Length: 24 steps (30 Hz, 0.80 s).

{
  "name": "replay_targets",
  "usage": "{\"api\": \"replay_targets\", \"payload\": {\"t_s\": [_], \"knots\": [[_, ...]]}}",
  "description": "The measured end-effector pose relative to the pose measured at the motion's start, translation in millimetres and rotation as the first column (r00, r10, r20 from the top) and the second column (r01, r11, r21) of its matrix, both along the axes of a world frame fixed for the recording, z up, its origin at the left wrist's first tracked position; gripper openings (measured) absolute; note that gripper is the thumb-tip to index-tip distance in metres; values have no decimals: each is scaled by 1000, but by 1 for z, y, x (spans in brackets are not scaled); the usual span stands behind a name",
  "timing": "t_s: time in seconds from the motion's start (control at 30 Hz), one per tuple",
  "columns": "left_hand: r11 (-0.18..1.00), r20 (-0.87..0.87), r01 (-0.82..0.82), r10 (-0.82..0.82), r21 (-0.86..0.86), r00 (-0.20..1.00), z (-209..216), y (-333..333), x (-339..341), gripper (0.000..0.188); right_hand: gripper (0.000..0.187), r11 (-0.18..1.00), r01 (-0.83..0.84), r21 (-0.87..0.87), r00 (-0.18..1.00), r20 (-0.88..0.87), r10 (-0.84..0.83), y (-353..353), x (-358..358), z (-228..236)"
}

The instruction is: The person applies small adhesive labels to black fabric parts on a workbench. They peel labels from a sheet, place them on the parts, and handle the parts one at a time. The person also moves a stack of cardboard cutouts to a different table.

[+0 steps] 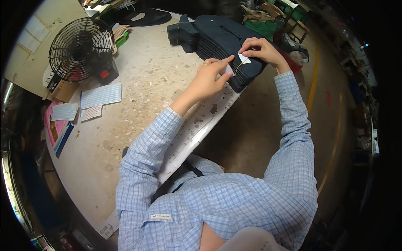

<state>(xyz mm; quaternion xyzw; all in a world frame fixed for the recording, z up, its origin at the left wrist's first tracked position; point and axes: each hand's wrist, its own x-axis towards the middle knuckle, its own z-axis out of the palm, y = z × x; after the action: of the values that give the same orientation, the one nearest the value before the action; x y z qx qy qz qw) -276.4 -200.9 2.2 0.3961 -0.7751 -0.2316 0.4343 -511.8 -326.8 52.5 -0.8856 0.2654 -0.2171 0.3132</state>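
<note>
A thick stack of dark cut sheet pieces [226, 35] lies at the table's far right corner, their layered edges facing me. A thin yellow-green band [238, 67] runs over its near end. On top there is a small white paper slip [244, 59], pinched at its upper edge by the fingertips of my right hand [261, 51]. My left hand [211, 77] rests against the stack's near left side, index finger stretched toward the slip and thumb apart, close to the band. Something whitish shows between that thumb and finger; I cannot make out what it is.
A smaller banded dark bundle [183, 33] sits left of the stack. A black caged fan [81, 50] stands at the table's left, near printed label sheets [101, 95] and a pink tray [54, 121]. Small scraps dot the pale tabletop [138, 108]. Brown scraps [266, 11] lie beyond.
</note>
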Motion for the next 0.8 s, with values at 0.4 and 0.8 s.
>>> {"api": "replay_targets", "payload": {"t_s": [0.4, 0.8], "knots": [[965, -249, -147, 201, 219, 947, 37, -33, 35, 22, 40, 991, -127, -33, 983, 126, 130, 4, 70, 46], [828, 120, -448, 509, -337, 852, 29, -150, 136, 26, 25, 863, 322, 390, 865, 249, -436, -100, 189, 27]]}}
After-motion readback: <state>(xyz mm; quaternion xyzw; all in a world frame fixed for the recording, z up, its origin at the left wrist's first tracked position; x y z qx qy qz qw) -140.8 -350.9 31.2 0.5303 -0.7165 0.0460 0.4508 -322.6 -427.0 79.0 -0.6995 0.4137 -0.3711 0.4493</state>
